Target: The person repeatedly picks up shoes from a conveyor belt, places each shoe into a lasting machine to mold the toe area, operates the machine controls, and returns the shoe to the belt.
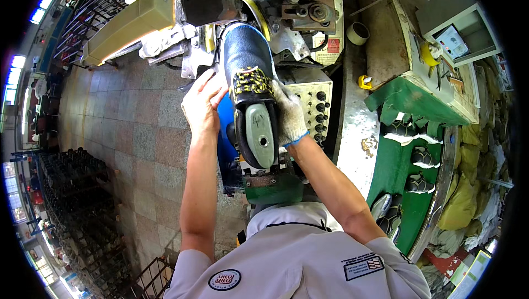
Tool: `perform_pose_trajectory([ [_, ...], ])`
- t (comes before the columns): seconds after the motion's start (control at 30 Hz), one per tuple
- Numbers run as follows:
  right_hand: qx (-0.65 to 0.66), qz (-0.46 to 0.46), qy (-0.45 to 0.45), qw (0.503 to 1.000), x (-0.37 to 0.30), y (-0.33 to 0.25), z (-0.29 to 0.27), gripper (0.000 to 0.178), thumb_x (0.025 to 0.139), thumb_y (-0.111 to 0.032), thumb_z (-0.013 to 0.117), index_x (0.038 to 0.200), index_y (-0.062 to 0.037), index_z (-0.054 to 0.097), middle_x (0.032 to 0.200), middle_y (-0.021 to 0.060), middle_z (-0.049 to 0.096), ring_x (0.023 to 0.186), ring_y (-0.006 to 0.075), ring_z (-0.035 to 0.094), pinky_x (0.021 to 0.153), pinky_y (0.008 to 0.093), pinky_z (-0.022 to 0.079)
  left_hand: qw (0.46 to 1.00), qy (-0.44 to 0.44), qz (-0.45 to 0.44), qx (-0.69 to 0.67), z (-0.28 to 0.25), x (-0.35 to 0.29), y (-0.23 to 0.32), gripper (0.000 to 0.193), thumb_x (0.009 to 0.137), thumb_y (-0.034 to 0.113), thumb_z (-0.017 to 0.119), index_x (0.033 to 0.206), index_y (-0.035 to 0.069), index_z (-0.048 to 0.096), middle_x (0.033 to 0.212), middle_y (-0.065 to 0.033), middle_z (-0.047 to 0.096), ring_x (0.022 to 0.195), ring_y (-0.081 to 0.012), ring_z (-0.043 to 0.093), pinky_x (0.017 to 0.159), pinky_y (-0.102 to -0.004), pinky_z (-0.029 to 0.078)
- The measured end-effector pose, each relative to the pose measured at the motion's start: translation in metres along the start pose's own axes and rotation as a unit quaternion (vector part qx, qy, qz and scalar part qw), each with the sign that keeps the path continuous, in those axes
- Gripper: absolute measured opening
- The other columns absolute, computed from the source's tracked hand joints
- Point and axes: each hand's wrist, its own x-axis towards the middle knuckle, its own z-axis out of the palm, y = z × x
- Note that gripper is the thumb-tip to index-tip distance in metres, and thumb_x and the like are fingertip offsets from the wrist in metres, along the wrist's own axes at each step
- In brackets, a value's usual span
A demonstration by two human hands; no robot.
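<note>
Floor: grey-and-pink stone tiles (132,128) are spreading out to my left, with dark racks (77,200) bending along the rim, too dim for me to read their contents.
Machine: I am looking down at a shoe machine (286,12) whose upper part is getting cut off by the top edge; a panel of black knobs (320,112) is showing just right of the shoe.
Shoe: a blue shoe with black-and-yellow laces (248,67) is sitting on a grey last (260,133), toe pointing into the machine, its toe end partly hidden in there.
Left hand: my bare left hand (201,106) is lying against the shoe's left side, fingers (205,81) pressed together and stretched flat.
Right hand: my right hand in a white knit glove (289,114) is cupping the right side; its fingers are tucked behind the shoe, so I cannot tell how they are gripping.
Counter: a green counter (397,172) at right is carrying more shoes (421,157), half hidden at the edge.
</note>
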Motion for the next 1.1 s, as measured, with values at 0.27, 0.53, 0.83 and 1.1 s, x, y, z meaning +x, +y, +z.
perform_pose_trajectory([
  [0.27,-0.155,-0.110,0.068,0.980,0.028,0.033,0.009,0.051,0.100,-0.030,0.062,0.136,0.0063,0.057,0.125,0.0110,0.066,0.108,0.0152,0.060,0.097,0.0284,0.047,0.998,-0.032,-0.063,0.005,-0.018,-0.004,-0.042,0.038,0.098,0.026,0.065,0.124,-0.002,0.065,0.106,-0.0066,0.071,0.088,-0.0127,0.067,0.076,-0.0237,0.053],
  [0.53,-0.194,-0.128,0.076,0.970,0.040,0.021,0.011,0.044,0.100,-0.029,0.064,0.128,0.0046,0.064,0.120,0.0089,0.068,0.105,0.0129,0.060,0.094,0.0280,0.048,0.967,-0.076,-0.234,-0.065,-0.010,-0.007,-0.047,0.059,0.103,0.057,0.046,0.126,0.006,0.064,0.114,-0.0077,0.070,0.096,-0.0187,0.067,0.086,-0.0357,0.054],
  [0.83,-0.183,-0.107,0.096,0.973,0.048,0.035,0.000,0.040,0.099,-0.030,0.066,0.117,0.0047,0.070,0.108,0.0062,0.071,0.092,0.0114,0.062,0.085,0.0278,0.051,0.974,-0.089,-0.203,-0.056,-0.011,-0.004,-0.056,0.057,0.104,0.055,0.046,0.120,0.004,0.066,0.107,-0.0079,0.071,0.090,-0.0167,0.068,0.081,-0.0342,0.055],
  [1.1,-0.219,-0.152,0.115,0.957,0.053,0.050,-0.014,0.042,0.099,-0.028,0.064,0.120,0.0079,0.067,0.108,0.0116,0.073,0.094,0.0138,0.063,0.085,0.0289,0.052,0.981,-0.113,-0.152,-0.042,-0.020,0.003,-0.075,0.047,0.109,0.039,0.038,0.123,0.003,0.063,0.107,-0.0088,0.072,0.092,-0.0176,0.070,0.084,-0.0327,0.056],
])
